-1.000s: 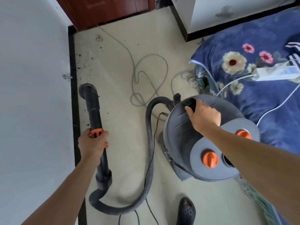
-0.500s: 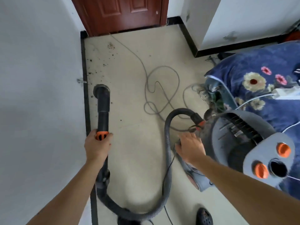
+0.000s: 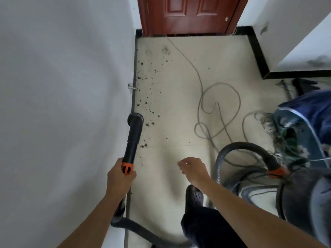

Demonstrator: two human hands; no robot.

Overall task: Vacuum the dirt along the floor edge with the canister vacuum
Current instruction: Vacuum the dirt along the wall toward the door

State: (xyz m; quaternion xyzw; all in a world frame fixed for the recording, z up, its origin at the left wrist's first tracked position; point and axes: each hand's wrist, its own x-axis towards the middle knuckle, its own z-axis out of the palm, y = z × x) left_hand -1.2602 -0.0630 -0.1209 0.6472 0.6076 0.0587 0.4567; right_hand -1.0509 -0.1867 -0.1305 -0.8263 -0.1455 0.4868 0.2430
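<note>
- Your left hand (image 3: 120,178) grips the wand (image 3: 133,140) at its orange collar (image 3: 127,169), fingers wrapped round the tube; this hold lets the wrist steer the tip
- The wand points away from you, parallel to the left wall, with its mouth (image 3: 135,119) down beside the skirting (image 3: 133,97); this line puts suction on the floor edge
- The dirt (image 3: 150,97) lies as dark crumbs along the skirting, from just right of the mouth to the far corner by the door (image 3: 189,15); most lies beyond the mouth, so judge the task as barely begun
- Your right hand (image 3: 194,168) hangs free over bare floor between wand and canister (image 3: 304,199), fingers loosely curled, holding nothing
- The canister stands near right, well apart from the edge; its hose (image 3: 247,147) arcs up from it, and a length passes round the near side to the wand, which should give slack for forward travel
- The cord (image 3: 220,104) lies in loose loops mid-floor, right of the dirt and off the wand's line
- Next, advance the mouth along the skirting; the stop (image 3: 132,87) on the wall ahead may catch the tip
</note>
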